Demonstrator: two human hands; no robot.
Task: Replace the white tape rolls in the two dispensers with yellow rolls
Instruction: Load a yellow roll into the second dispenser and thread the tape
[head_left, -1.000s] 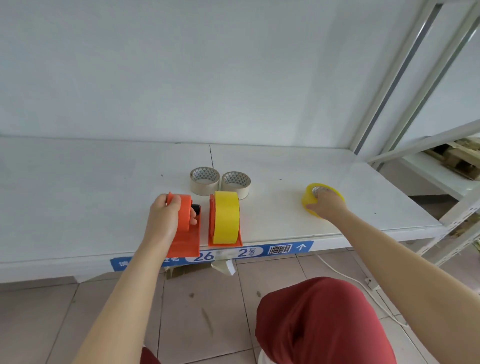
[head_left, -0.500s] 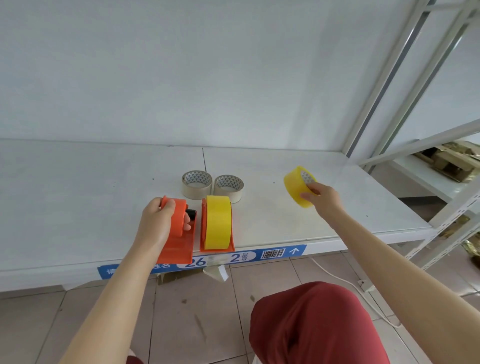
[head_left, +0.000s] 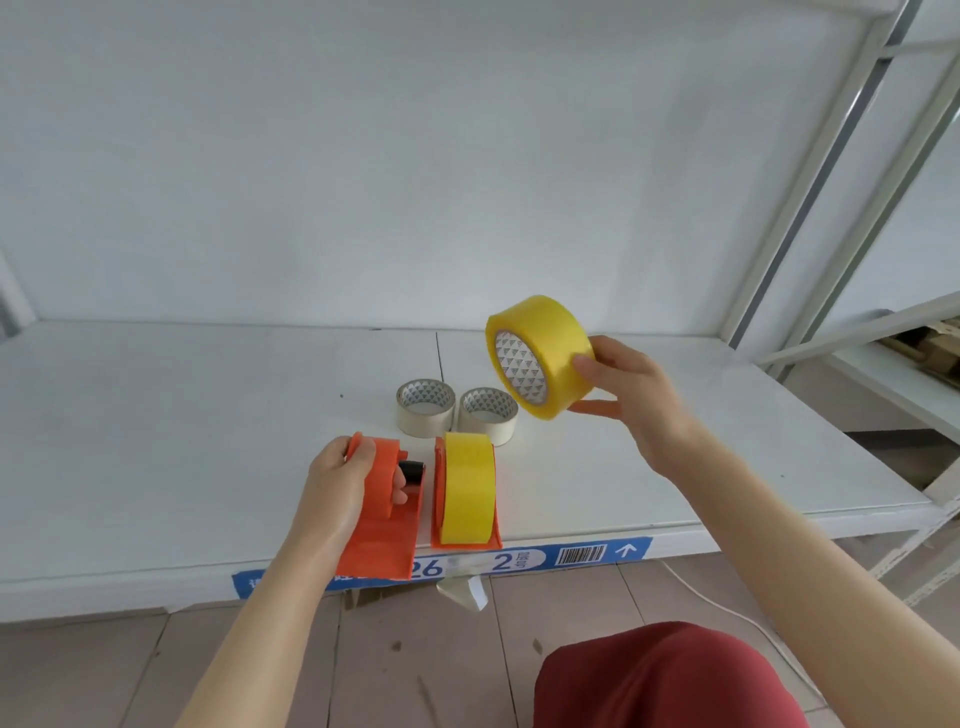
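The left hand (head_left: 337, 488) grips the empty orange dispenser (head_left: 382, 512) on the shelf (head_left: 182, 415); the right hand (head_left: 631, 395) holds a yellow roll (head_left: 540, 353) above and right of it. The loaded dispenser (head_left: 465, 493) stands beside it, 2 white rolls (head_left: 457, 413) behind. Next, seat the roll's core on the hub.

Looks like a stockroom/warehouse: white metal rack shelf (head_left: 208, 415) w/ blue location label (head_left: 519, 561) (barcode, nos. 26 & 2) on front edge, more racking (head_left: 831, 208) at right, tiled floor (head_left: 467, 649).
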